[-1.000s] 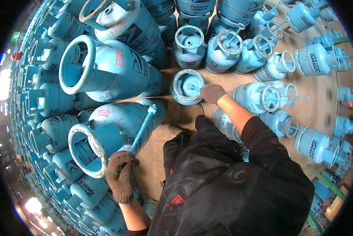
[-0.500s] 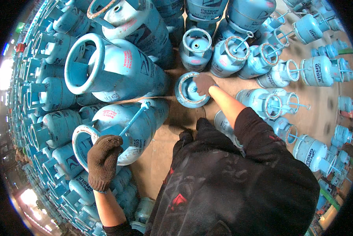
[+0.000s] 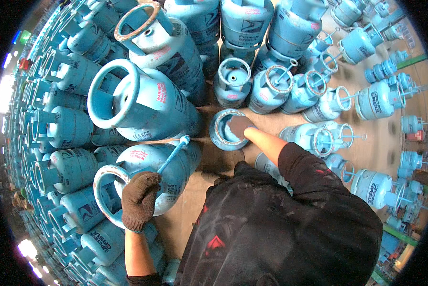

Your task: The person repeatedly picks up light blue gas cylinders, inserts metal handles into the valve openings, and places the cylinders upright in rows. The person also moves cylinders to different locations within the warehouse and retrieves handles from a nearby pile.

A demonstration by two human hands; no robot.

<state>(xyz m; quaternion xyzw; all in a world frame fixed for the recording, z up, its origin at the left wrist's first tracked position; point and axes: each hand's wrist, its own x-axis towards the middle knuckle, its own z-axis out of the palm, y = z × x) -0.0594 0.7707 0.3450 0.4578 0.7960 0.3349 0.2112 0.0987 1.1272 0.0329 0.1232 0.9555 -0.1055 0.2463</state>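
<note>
At the middle of the frame, a small blue gas cylinder (image 3: 220, 131) stands upright on the brown floor (image 3: 180, 209), and the gloved right hand (image 3: 241, 127) reaches over its rim into the collar; the fingertips are hidden there, so I cannot tell whether they pinch anything. Left of lower centre, the gloved left hand (image 3: 141, 198) is curled around a blue rod (image 3: 172, 155) that slants up to the right, in front of 1 large cylinder (image 3: 140, 157). The step in hand seems to be work by touch at the small cylinder's top, with the rod held aside. The next move appears to call for drawing the right fingers clear of the collar, then bringing the rod over upright, without knocking the 2 neighbouring cylinders above.
</note>
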